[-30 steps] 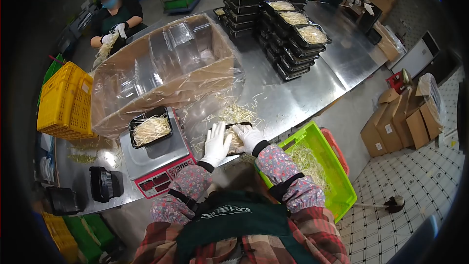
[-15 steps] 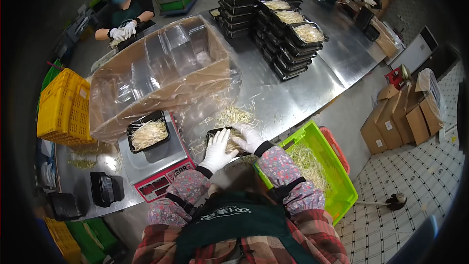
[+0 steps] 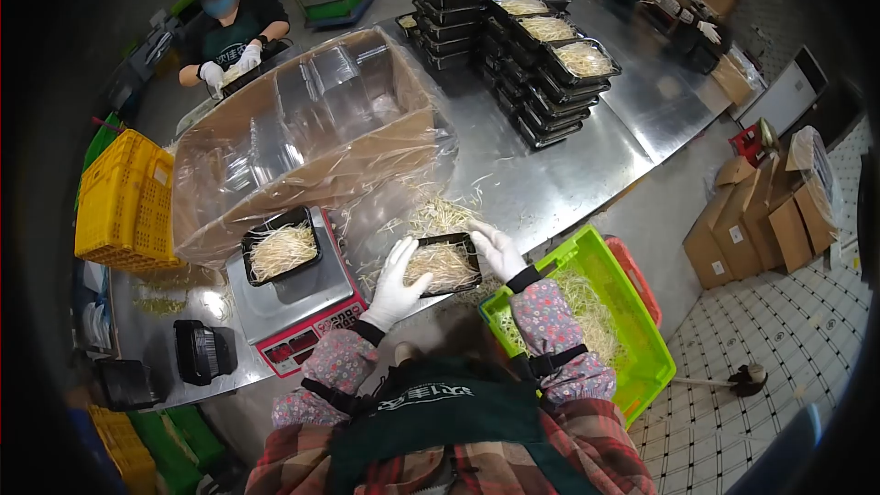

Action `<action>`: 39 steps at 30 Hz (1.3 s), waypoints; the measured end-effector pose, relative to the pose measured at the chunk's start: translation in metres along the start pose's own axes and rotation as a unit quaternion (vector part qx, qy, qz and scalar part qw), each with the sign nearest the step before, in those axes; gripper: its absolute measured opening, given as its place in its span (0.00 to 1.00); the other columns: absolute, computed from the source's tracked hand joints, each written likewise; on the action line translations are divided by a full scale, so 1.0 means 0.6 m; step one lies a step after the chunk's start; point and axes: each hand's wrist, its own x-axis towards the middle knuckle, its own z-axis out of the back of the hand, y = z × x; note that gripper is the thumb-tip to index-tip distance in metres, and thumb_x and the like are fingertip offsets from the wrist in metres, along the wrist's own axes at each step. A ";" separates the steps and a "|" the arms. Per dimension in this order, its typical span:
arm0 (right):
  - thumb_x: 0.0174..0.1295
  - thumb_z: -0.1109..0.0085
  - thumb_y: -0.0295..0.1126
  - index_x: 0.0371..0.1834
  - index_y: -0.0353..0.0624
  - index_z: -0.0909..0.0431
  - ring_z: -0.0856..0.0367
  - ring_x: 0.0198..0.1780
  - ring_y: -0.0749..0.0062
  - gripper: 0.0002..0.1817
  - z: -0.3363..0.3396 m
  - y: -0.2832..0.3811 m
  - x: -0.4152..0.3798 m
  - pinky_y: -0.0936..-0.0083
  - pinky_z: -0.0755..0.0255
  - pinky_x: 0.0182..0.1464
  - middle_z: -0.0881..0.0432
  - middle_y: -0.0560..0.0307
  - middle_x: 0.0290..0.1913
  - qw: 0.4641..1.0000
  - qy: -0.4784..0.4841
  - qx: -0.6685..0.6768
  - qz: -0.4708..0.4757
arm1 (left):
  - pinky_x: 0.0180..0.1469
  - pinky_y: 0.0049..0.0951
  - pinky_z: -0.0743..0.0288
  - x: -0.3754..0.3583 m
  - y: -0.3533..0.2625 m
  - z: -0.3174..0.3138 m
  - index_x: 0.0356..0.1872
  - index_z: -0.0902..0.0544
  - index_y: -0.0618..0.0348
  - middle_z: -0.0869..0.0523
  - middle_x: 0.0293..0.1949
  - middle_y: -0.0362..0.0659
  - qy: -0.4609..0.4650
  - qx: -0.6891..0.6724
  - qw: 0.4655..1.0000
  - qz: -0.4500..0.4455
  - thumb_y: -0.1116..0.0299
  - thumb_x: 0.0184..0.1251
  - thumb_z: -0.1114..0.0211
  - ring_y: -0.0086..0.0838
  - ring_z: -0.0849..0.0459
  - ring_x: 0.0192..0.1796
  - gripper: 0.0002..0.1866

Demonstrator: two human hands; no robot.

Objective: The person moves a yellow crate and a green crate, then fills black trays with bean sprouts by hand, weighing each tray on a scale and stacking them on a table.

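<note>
A black tray of bean sprouts (image 3: 443,266) lies on the steel table in front of me. My left hand (image 3: 398,286), in a white glove, rests at the tray's left edge with its fingers spread. At the tray's upper right corner, my right hand (image 3: 496,250) has its gloved fingers at the rim. Loose sprouts (image 3: 440,216) are scattered just beyond the tray. To the left, another filled black tray (image 3: 282,252) sits on a red scale (image 3: 307,341).
A plastic-lined carton (image 3: 302,174) of clear lids stands behind the scale. Stacked sprout trays (image 3: 550,64) rise farther back. A green crate (image 3: 642,367) of sprouts is at right, empty black trays (image 3: 200,353) at left. Two co-workers (image 3: 229,37) stand across the table.
My hands have moved apart from over the sprouts to the tray's two sides, uncovering it. The tray appears slightly farther right. Both co-workers have shifted their hands.
</note>
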 end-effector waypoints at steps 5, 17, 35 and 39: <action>0.66 0.47 0.35 0.69 0.35 0.42 0.33 0.66 0.51 0.30 -0.024 -0.070 -0.041 0.66 0.42 0.68 0.31 0.37 0.64 0.969 -0.187 -0.160 0.031 | 0.73 0.37 0.52 -0.073 0.045 -0.047 0.69 0.43 0.70 0.42 0.70 0.58 -0.142 -0.070 0.978 0.135 0.71 0.64 0.42 0.45 0.45 0.73 0.33; 0.66 0.48 0.39 0.73 0.39 0.50 0.51 0.75 0.46 0.36 -0.114 -0.020 -0.055 0.64 0.56 0.74 0.49 0.34 0.73 0.987 0.026 -0.154 0.048 | 0.72 0.46 0.52 -0.083 0.036 -0.067 0.71 0.46 0.65 0.41 0.70 0.61 -0.033 0.033 0.992 0.116 0.66 0.65 0.44 0.58 0.50 0.73 0.35; 0.68 0.53 0.46 0.70 0.53 0.38 0.48 0.74 0.52 0.28 -0.109 -0.002 0.003 0.54 0.57 0.73 0.40 0.53 0.72 0.903 0.211 -0.367 0.073 | 0.19 0.21 0.21 -0.037 0.073 -0.049 0.63 0.32 0.65 0.17 0.48 0.49 -0.065 -0.359 0.854 0.371 0.78 0.69 0.52 0.30 0.16 0.22 0.21; 0.66 0.45 0.32 0.59 0.39 0.25 0.29 0.63 0.59 0.19 -0.036 0.031 0.004 0.69 0.40 0.67 0.24 0.46 0.60 0.992 -0.057 -0.034 0.104 | 0.22 0.21 0.18 -0.046 0.040 -0.022 0.64 0.35 0.68 0.20 0.53 0.51 -0.078 -0.399 0.847 0.341 0.80 0.68 0.52 0.32 0.15 0.24 0.22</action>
